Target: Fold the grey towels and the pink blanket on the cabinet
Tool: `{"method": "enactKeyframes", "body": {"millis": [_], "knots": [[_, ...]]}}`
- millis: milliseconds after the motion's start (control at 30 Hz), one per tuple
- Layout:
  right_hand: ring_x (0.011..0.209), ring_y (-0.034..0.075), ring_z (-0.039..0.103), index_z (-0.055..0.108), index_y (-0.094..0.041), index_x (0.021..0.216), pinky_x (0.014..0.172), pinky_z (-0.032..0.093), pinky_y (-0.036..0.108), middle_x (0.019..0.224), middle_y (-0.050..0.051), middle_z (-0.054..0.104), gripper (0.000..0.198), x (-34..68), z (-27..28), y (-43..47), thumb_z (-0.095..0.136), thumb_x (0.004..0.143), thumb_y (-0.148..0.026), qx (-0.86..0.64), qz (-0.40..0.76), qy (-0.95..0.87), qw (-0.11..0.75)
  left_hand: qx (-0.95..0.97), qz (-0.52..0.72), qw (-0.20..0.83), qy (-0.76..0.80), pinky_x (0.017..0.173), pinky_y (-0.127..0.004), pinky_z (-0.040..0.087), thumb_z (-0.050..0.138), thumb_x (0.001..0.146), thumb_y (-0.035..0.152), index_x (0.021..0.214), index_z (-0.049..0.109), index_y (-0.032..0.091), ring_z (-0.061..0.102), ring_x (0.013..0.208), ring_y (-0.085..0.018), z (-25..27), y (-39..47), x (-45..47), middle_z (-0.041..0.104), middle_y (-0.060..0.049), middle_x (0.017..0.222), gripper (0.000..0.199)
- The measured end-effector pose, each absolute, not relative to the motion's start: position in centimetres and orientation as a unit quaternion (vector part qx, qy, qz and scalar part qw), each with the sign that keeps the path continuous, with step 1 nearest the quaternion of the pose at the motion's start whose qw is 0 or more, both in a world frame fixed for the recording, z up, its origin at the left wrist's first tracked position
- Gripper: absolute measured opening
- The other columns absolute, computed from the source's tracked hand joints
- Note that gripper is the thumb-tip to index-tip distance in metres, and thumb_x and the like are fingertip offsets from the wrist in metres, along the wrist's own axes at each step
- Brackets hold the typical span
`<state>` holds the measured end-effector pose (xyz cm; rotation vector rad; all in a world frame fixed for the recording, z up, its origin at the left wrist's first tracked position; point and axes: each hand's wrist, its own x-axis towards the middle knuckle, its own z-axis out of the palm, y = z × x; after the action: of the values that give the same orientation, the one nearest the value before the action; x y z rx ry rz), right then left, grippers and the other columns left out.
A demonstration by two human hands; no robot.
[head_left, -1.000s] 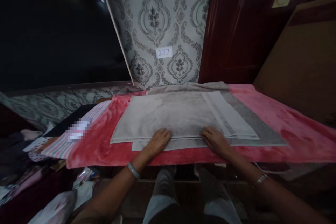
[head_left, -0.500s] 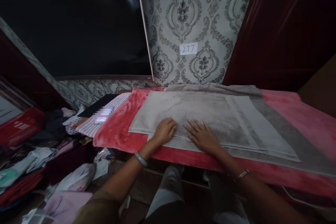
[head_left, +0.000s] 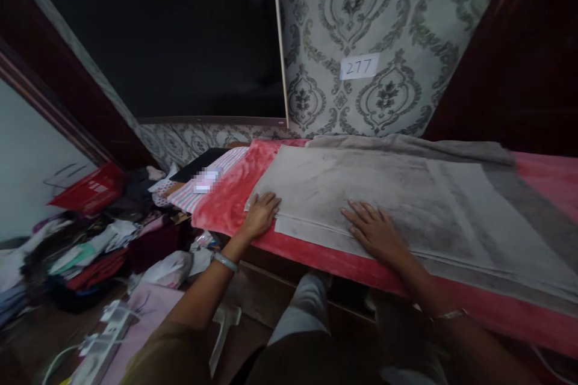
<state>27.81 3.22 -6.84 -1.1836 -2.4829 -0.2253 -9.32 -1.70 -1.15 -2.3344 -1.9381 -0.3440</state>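
both hands flat on grey towel, long axis left-right.

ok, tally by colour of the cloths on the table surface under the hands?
Grey folded towel, under left hand and right hand: 1
Red plush blanket: 1
Pink-and-white striped cloth: 1
Total: 3

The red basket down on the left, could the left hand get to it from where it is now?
Probably not without leaning. The left hand rests on the grey towel, and the red basket sits far off left beyond a pile of clothes.
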Motion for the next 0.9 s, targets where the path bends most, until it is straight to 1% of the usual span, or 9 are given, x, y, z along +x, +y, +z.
{"method": "enactKeyframes", "body": {"millis": [67,133,200,333,467,600,667,767,900], "knots": [[0.149,0.03,0.034,0.049,-0.038,0.151,0.115,0.032,0.061,0.162,0.002,0.039,0.05,27.8,-7.3,3.4,0.032,0.104,-0.042,-0.415,-0.087,-0.881,0.208,-0.757,-0.128,0.057,-0.638,0.12,-0.05,0.037,0.044,0.1,0.021,0.136,0.063,0.02,0.05,0.14,-0.025,-1.0,-2.5,-11.8,0.058,-0.012,0.147,0.041],[0.148,0.03,0.036,0.051,-0.037,0.149,0.114,0.033,0.06,0.161,0.003,0.042,0.049,27.9,-7.5,3.5,0.033,0.104,-0.042,-0.41,-0.092,-0.88,0.22,-0.759,-0.14,0.063,-0.632,0.115,-0.044,0.045,0.044,0.098,0.017,0.132,0.064,0.019,0.055,0.136,-0.023,-1.0,-2.9,-13.5,0.059,-0.012,0.145,0.04],[0.145,0.031,0.039,0.055,-0.035,0.146,0.112,0.034,0.059,0.158,0.004,0.046,0.048,28.0,-7.5,3.4,0.035,0.103,-0.042,-0.404,-0.093,-0.882,0.224,-0.764,-0.134,0.067,-0.628,0.111,-0.042,0.049,0.042,0.098,0.014,0.131,0.065,0.019,0.058,0.132,-0.023,-0.8,-2.9,-14.4,0.061,-0.013,0.143,0.041],[0.134,0.032,0.049,0.066,-0.029,0.133,0.107,0.038,0.058,0.145,0.01,0.058,0.042,27.6,-6.3,3.4,0.042,0.101,-0.042,-0.376,-0.08,-0.889,0.25,-0.778,-0.092,0.081,-0.617,0.109,-0.042,0.05,0.041,0.098,0.011,0.128,0.065,0.018,0.06,0.129,-0.024,-0.1,-2.4,-14.2,0.064,-0.014,0.137,0.039],[0.114,0.028,0.057,0.072,-0.023,0.12,0.1,0.045,0.046,0.122,0.013,0.068,0.032,24.6,-4.5,3.1,0.052,0.098,-0.036,-0.306,-0.028,-0.906,0.292,-0.774,-0.062,0.082,-0.625,0.102,-0.04,0.053,0.04,0.097,0.009,0.12,0.067,0.019,0.064,0.117,-0.024,0.5,-2.3,-13.5,0.067,-0.013,0.126,0.036],[0.104,0.027,0.056,0.072,-0.021,0.113,0.093,0.047,0.041,0.108,0.012,0.067,0.026,20.5,-3.6,2.4,0.055,0.097,-0.032,-0.314,-0.01,-0.908,0.278,-0.764,-0.058,0.087,-0.636,0.099,-0.041,0.053,0.04,0.096,0.009,0.113,0.068,0.019,0.064,0.111,-0.024,0.8,-2.6,-13.3,0.068,-0.012,0.118,0.034],[0.102,0.026,0.056,0.071,-0.021,0.11,0.089,0.046,0.038,0.106,0.011,0.066,0.023,19.3,-3.7,2.1,0.052,0.097,-0.026,-0.341,-0.023,-0.904,0.256,-0.764,-0.057,0.089,-0.637,0.101,-0.041,0.051,0.039,0.095,0.007,0.111,0.068,0.02,0.063,0.114,-0.024,0.9,-2.8,-13.3,0.068,-0.012,0.12,0.035],[0.101,0.025,0.055,0.07,-0.022,0.109,0.087,0.044,0.037,0.106,0.011,0.064,0.027,18.9,-4.2,1.7,0.046,0.097,-0.016,-0.358,-0.055,-0.904,0.229,-0.763,-0.056,0.089,-0.638,0.103,-0.042,0.049,0.04,0.093,0.005,0.109,0.068,0.022,0.061,0.117,-0.024,1.0,-2.9,-13.4,0.067,-0.011,0.122,0.036],[0.096,0.025,0.053,0.07,-0.02,0.101,0.084,0.04,0.037,0.102,0.012,0.063,0.028,19.3,-4.5,1.5,0.043,0.098,-0.013,-0.36,-0.096,-0.899,0.229,-0.761,-0.056,0.091,-0.639,0.105,-0.044,0.045,0.041,0.094,0.007,0.108,0.068,0.022,0.058,0.121,-0.025,1.1,-3.1,-13.4,0.066,-0.012,0.126,0.034]]}}
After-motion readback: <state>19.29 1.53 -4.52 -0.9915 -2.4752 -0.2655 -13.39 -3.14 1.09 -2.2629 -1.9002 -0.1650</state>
